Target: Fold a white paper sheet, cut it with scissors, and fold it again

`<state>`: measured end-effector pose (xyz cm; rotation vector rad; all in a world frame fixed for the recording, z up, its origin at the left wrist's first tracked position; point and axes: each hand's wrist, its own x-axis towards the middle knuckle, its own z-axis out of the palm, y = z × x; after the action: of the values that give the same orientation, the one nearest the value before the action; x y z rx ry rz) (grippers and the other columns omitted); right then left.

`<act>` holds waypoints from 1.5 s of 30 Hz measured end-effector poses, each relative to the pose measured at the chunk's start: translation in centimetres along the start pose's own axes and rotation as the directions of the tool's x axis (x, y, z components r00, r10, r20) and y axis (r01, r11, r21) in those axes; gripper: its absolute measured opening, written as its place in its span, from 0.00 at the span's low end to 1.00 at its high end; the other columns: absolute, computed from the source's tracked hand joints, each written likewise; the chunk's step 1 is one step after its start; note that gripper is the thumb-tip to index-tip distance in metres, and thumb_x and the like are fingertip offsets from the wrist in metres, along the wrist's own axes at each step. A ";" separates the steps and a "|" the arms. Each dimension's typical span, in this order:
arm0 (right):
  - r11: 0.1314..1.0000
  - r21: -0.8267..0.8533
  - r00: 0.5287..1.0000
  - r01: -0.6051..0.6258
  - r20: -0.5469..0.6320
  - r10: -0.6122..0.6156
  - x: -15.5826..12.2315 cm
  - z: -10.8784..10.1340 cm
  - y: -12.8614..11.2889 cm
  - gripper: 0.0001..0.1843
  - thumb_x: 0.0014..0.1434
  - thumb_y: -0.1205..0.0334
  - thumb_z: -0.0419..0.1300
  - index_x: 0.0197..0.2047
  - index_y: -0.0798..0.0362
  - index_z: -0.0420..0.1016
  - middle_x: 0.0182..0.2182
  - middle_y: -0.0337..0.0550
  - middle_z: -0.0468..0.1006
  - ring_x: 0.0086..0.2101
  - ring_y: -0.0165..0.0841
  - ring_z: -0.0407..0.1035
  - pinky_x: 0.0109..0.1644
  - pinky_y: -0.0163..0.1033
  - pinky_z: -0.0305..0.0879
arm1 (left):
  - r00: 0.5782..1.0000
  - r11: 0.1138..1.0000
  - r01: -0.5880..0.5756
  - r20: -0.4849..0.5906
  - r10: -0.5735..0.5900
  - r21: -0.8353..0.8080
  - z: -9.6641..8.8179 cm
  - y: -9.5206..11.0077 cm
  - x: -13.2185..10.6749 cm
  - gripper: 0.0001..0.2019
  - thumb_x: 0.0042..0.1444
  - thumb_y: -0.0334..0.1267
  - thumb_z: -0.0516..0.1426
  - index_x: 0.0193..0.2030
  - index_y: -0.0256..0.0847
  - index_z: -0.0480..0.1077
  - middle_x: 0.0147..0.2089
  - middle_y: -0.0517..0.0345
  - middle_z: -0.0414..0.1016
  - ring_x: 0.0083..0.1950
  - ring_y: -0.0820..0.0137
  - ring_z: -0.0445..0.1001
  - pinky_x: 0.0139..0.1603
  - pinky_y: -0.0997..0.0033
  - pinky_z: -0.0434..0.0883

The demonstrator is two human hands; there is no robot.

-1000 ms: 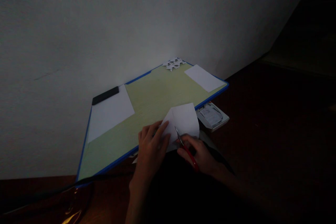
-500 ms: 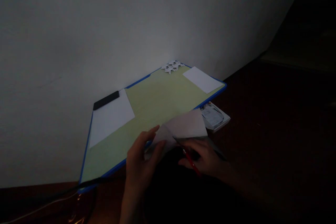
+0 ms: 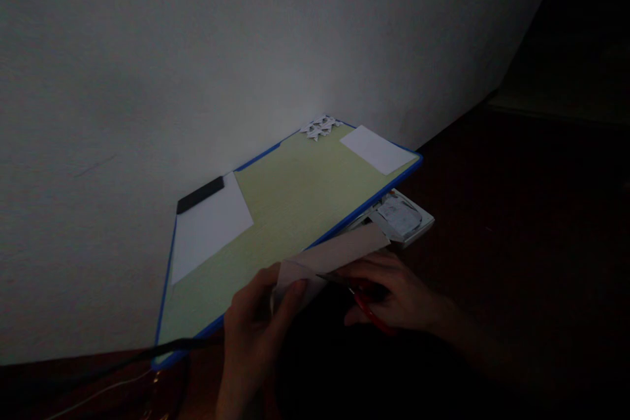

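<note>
Left hand (image 3: 256, 323) gripped the white paper (image 3: 339, 251) at its left end, thumb pressed on the near face, other fingers behind. Right hand (image 3: 396, 292) had its fingers wrapped around the red handles of the scissors (image 3: 370, 315). Paper sat just off the near blue edge of the tabletop (image 3: 290, 190), above the person's dark lap, tilted; its long axis ran from lower left to upper right.

Key relation: scissors lay across the paper's lower part, blades pointing left toward the left thumb, tips just beside it but apart. Right hand was nearer the paper's right end, left hand nearer the tips. Right knuckles sat by the lower edge; contact unclear. Too dark to tell whether the blades straddled the paper or how far they were spread.

Elsewhere: small cut pieces (image 3: 319, 128) at the far corner, loose sheet (image 3: 378, 149) near them, white box (image 3: 406, 218) beyond the near edge.
</note>
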<state>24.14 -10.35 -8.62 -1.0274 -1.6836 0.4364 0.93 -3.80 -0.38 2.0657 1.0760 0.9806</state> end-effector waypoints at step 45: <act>0.510 0.649 0.825 -0.564 0.416 0.383 0.1 0.1 -0.9 0.30 0.50 0.46 0.80 0.42 0.50 0.68 0.36 0.34 0.69 0.32 0.26 0.61 0.31 0.32 0.56 | 0.885 0.846 0.466 0.119 -0.451 -0.259 1.1 1.3 0.7 0.18 0.50 0.52 0.73 0.35 0.36 0.83 0.30 0.53 0.83 0.29 0.65 0.77 0.25 0.73 0.71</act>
<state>23.72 -10.75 -7.93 -0.7856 -1.1408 1.5468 2.65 -4.03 0.23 1.4960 1.2469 0.7730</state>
